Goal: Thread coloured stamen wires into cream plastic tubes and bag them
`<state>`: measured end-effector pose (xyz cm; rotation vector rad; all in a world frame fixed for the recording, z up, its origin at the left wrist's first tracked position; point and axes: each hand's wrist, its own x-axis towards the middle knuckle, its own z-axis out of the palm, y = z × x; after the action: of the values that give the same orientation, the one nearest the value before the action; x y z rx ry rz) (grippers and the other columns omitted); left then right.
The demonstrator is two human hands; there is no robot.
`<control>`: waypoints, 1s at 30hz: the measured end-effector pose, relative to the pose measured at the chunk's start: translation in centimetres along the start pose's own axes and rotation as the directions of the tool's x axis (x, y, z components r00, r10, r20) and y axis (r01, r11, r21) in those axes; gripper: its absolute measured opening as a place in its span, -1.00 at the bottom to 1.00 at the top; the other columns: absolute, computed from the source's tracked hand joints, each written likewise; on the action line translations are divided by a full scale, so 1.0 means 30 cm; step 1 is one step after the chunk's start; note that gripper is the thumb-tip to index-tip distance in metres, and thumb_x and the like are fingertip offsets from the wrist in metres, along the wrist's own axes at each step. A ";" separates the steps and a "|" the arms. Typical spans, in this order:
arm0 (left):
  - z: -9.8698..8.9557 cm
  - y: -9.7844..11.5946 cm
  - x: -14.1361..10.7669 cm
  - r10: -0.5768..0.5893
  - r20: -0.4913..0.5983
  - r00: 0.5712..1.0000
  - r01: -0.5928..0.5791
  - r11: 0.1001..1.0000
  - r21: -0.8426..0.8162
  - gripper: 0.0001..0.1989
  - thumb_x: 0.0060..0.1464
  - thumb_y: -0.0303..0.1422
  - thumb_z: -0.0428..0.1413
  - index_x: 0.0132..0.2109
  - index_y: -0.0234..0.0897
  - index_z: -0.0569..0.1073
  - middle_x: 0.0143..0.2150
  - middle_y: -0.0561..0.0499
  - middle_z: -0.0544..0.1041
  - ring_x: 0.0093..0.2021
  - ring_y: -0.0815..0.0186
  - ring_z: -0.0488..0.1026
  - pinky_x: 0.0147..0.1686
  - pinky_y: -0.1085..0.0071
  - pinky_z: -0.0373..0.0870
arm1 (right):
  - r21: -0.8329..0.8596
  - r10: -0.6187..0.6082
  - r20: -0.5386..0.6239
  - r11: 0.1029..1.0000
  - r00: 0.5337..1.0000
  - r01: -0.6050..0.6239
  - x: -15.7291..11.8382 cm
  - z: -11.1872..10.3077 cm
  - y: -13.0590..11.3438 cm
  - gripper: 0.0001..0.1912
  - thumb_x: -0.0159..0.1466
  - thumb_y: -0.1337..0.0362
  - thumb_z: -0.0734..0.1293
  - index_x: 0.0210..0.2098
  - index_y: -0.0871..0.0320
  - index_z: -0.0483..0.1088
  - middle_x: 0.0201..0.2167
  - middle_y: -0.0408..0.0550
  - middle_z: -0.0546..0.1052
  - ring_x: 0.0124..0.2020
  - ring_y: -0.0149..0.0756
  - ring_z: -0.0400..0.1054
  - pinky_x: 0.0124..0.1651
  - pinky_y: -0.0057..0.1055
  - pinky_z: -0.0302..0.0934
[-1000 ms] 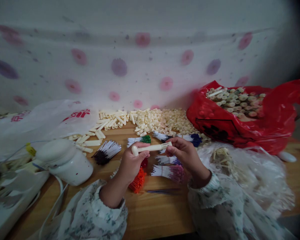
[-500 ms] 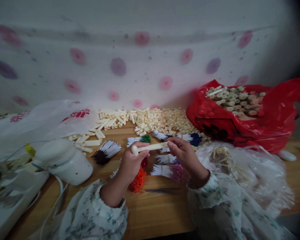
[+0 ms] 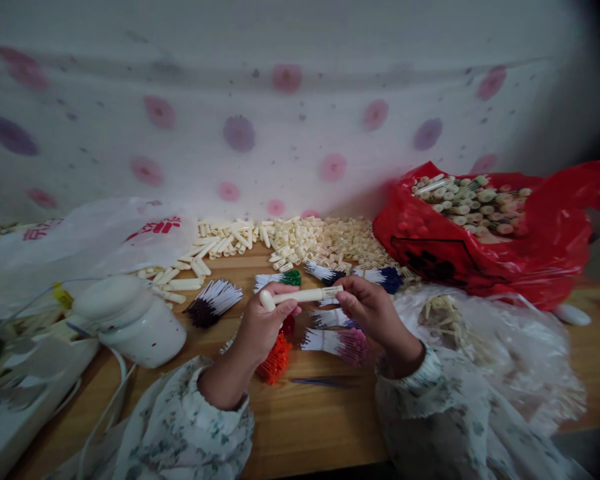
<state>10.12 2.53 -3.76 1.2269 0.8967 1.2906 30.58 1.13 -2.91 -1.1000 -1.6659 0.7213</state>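
My left hand (image 3: 267, 323) is closed around a cream pen barrel (image 3: 303, 295), its rounded end poking out at the left. At the barrel's other end, the slotted part (image 3: 332, 292) is pinched between the thumb and fingers of my right hand (image 3: 363, 300). The barrel lies nearly level above the table. Beneath and around both hands are bundles of thin white sticks with coloured ends, like pen refills: green (image 3: 290, 277), orange-red (image 3: 275, 360), pink (image 3: 353, 345), dark blue (image 3: 391, 277) and dark brown (image 3: 213, 303). Some bundles are partly hidden by my hands.
Loose cream barrels and slotted pieces (image 3: 325, 240) are heaped along the back. A red bag (image 3: 430, 267) full of pens stands right, with a clear bag (image 3: 500, 353) before it. Left are a white jar-shaped appliance (image 3: 145, 327), its cord and a white plastic bag (image 3: 95, 240).
The slotted end has tilted slightly and shows more plainly, while my right hand has shifted a little to the right. Both hands keep hold of the pen barrel.
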 end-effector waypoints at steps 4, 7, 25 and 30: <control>-0.015 0.023 0.004 -0.033 0.074 0.997 0.023 0.991 0.129 -0.75 -0.08 -0.30 0.26 -0.22 -0.30 0.50 -0.46 0.04 0.52 -0.48 0.38 0.45 -0.47 0.54 0.35 | 0.107 0.015 0.006 0.994 1.000 -0.016 0.000 0.006 0.012 -0.74 0.26 0.06 0.26 -0.31 0.15 0.36 -0.58 -0.20 0.38 -0.55 -0.41 0.25 -0.48 -0.48 0.11; -0.022 0.050 0.005 -0.048 0.166 0.985 -0.009 0.946 0.323 -0.79 -0.03 -0.26 0.22 -0.27 -0.31 0.53 -0.51 0.05 0.49 -0.53 0.38 0.38 -0.52 0.52 0.29 | 0.081 -0.019 0.053 0.997 0.998 0.014 -0.001 0.007 0.022 -0.73 0.25 0.06 0.27 -0.27 0.15 0.37 -0.51 -0.16 0.42 -0.49 -0.39 0.28 -0.44 -0.46 0.15; 0.050 -0.013 -0.057 0.054 0.373 0.926 -0.274 0.775 0.569 -0.85 -0.04 -0.41 0.24 -0.25 -0.13 0.60 -0.30 0.03 0.63 -0.32 0.23 0.53 -0.28 0.42 0.37 | 0.309 -0.095 -0.061 0.945 0.994 0.109 -0.017 0.085 -0.036 -0.59 0.36 -0.03 0.06 -0.07 0.09 0.31 -0.14 -0.01 0.42 -0.03 -0.21 0.31 0.10 -0.23 0.18; 0.041 -0.018 -0.054 0.036 0.404 0.914 -0.291 0.753 0.590 -0.94 -0.02 -0.40 0.22 -0.33 -0.18 0.59 -0.40 0.03 0.60 -0.42 0.27 0.47 -0.38 0.44 0.34 | 0.269 -0.136 -0.028 0.953 0.990 0.138 -0.024 0.082 -0.049 -0.62 0.38 0.01 0.03 -0.07 0.07 0.31 -0.13 -0.02 0.40 -0.02 -0.23 0.29 0.11 -0.25 0.15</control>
<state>11.23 0.82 -4.31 2.0621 0.9956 0.8363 27.87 -0.05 -2.82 -0.7860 -1.5650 0.8241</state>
